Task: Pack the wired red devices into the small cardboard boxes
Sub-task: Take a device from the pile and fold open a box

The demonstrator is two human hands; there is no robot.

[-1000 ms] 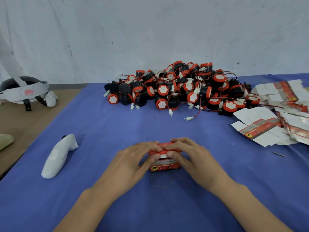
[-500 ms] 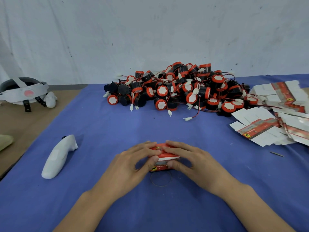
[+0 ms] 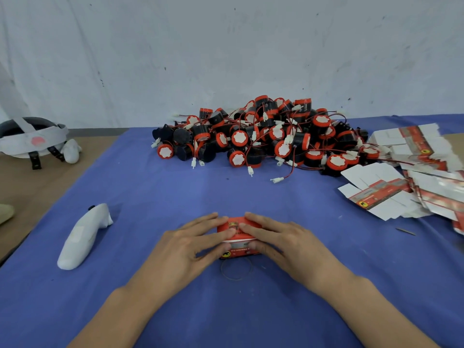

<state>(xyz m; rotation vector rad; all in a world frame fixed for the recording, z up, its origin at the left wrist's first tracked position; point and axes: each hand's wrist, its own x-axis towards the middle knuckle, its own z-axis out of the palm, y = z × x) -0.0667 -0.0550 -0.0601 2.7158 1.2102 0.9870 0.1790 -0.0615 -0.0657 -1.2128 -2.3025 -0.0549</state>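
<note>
We grip the small red cardboard box (image 3: 238, 237), long axis left-right, between left hand (image 3: 187, 247) and right hand (image 3: 288, 243). Our fingers hide its top; its contents cannot be seen.

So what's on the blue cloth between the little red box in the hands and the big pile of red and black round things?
Nothing: the head view shows bare blue cloth between the small red cardboard box and the pile of wired red devices.

1. A heap of red-and-black wired round devices (image 3: 261, 136) lies at the far edge of the blue cloth-covered table (image 3: 150, 209).
2. Flat printed cardboard box blanks (image 3: 406, 177) lie along its right edge, beside the heap.
3. A small red cardboard box (image 3: 237, 237) sits near the front, with a thin wire ring (image 3: 236, 270) just before it.
4. A white moulded handle-shaped piece (image 3: 82, 237) lies at the left.
</note>
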